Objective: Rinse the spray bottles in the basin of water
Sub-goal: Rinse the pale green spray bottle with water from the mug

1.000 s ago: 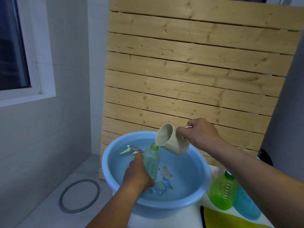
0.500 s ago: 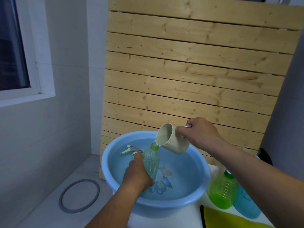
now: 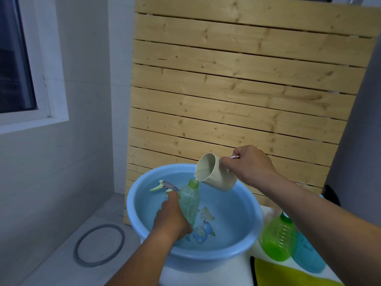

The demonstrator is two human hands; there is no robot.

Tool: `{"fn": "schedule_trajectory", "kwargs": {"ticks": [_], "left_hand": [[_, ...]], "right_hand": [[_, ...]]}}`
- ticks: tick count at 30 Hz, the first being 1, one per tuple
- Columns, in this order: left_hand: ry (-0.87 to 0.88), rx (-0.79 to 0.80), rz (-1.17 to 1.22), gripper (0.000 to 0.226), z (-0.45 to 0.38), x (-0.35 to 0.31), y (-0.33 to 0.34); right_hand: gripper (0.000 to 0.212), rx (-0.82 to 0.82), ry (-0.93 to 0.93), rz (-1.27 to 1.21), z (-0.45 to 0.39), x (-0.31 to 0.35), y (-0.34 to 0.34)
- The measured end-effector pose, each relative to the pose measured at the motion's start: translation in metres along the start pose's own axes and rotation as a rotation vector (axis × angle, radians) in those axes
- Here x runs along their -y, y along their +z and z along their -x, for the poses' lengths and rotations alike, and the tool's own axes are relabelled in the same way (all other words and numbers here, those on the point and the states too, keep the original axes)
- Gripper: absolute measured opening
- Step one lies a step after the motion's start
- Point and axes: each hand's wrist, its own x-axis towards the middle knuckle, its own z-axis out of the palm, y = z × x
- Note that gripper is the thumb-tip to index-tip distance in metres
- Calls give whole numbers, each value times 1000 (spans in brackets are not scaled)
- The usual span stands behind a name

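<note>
The left hand (image 3: pixel 172 220) hides the lower half of the clear spray bottle (image 3: pixel 189 200) it grips, held tilted over the blue basin (image 3: pixel 254 230). The right hand (image 3: pixel 250 165) holds a beige cup (image 3: pixel 214 174) by a handle I can barely see — its lip just above the bottle's green neck. A loose spray head (image 3: pixel 164 185) floats behind. A green bottle (image 3: pixel 278 240) and a teal bottle (image 3: pixel 307 254) stand on the table — the teal one half hidden by the right arm.

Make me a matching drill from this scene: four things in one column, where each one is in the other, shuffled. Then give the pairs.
Things:
1. beige cup
2. pale green bottle
3. spray head
4. bright green bottle

Places:
A. lying in the basin water, held by no hand
B. held by the left hand
C. standing outside the basin, at its right
D. tilted in the right hand

Pairs: 1-D, 2-B, 3-A, 4-C
</note>
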Motion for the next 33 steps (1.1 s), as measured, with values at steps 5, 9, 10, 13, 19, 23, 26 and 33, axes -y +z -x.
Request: {"fn": "schedule_trajectory", "kwargs": {"ticks": [5, 9, 10, 13, 19, 23, 26, 33], "left_hand": [[8, -7, 0, 85, 0, 0, 0], [8, -1, 0, 88, -1, 1, 0], [7, 0, -2, 89, -1, 1, 0], [-1, -3, -9, 87, -1, 0, 1], [-12, 2, -16, 87, -1, 0, 0], [-7, 4, -12, 86, -2, 1, 1], [-3, -3, -15, 86, -2, 1, 1], [2, -6, -12, 83, -2, 1, 1]], "right_hand": [[32, -7, -5, 17, -1, 1, 0], [32, -14, -11, 28, 0, 2, 0], [32, -15, -14, 31, 0, 2, 0], [33, -15, -31, 35, 1, 3, 1], [33, -24, -49, 43, 1, 4, 1], [33, -34, -62, 63, 1, 5, 1], [33, -51, -72, 79, 2, 6, 1], [32, -81, -110, 116, 3, 6, 1]]}}
